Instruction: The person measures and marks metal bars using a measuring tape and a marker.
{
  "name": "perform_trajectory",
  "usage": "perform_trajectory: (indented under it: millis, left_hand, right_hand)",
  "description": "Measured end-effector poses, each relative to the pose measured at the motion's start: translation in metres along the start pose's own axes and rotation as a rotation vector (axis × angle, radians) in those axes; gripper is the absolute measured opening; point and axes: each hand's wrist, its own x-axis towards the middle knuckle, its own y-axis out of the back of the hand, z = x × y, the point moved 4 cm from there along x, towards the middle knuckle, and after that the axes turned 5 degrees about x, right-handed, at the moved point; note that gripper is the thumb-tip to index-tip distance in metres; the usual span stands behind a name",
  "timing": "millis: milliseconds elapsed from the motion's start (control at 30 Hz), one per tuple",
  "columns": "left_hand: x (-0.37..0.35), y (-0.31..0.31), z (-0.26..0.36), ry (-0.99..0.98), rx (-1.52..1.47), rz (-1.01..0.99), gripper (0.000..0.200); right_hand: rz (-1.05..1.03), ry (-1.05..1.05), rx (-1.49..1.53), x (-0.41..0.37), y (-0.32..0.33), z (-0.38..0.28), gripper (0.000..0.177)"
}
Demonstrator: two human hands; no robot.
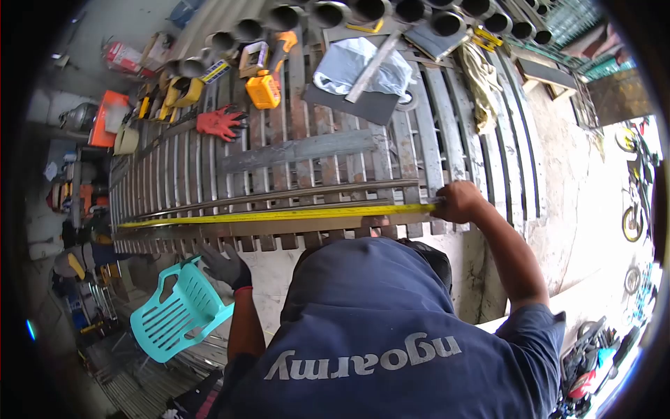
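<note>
My right hand (458,202), bare, is closed at the right end of a yellow tape measure (293,215); the fingers hide what part of it they grip. Its blade stretches left along flat metal bars (279,228) at the near edge of a slatted metal bench (300,150). My left hand (225,267) wears a dark glove with a red cuff. Its fingers are spread and hold nothing, just off the bench's near edge and beside a turquoise plastic chair (181,311).
On the bench lie a red glove (222,123), a yellow and orange power tool (265,89), a plastic bag (349,66), a metal strip (374,66) and a cloth (479,87). Metal pipes (331,14) line the far side. Another person (87,260) is at the left end.
</note>
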Motion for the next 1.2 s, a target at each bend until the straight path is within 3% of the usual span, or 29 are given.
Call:
perform_trajectory:
  millis: [100,200,267,433,600,900,1033,1067,1200]
  left_hand:
    - [-0.052,-0.017,-0.011,-0.071,0.167,-0.153,0.077]
    - [-0.102,-0.036,-0.020,-0.098,0.112,-0.396,0.083]
    - [-0.125,-0.042,-0.025,-0.118,0.098,-0.518,0.088]
    - [-0.159,-0.064,-0.025,-0.017,0.072,-0.787,0.087]
    - [-0.170,-0.058,-0.017,-0.106,-0.024,-0.903,0.077]
    - [-0.210,-0.082,-0.036,-0.216,-0.145,-1.437,0.073]
    - [-0.254,-0.136,-0.065,-0.347,-0.285,-1.469,0.081]
    - [-0.235,-0.113,-0.059,-0.323,-0.209,-1.498,0.079]
    - [-0.236,-0.120,-0.065,-0.268,-0.221,-1.474,0.071]
  right_hand:
    - [0.073,0.010,0.072,-0.003,-0.003,0.003,0.051]
    - [0.103,-0.053,-0.038,-0.005,-0.003,-0.007,0.062]
    - [0.101,-0.002,0.068,-0.003,-0.010,-0.008,0.064]
    - [0.134,0.030,-0.005,-0.003,-0.007,-0.038,0.089]
    - [0.108,-0.020,-0.108,0.009,0.002,-0.053,0.100]
    - [0.123,0.056,-0.153,0.018,0.006,-0.062,0.096]
    - [0.107,0.070,-0.159,0.023,0.008,-0.058,0.094]
    - [0.170,0.098,-0.124,0.019,0.011,-0.062,0.078]
    - [0.130,0.210,0.034,0.023,0.012,-0.047,0.042]
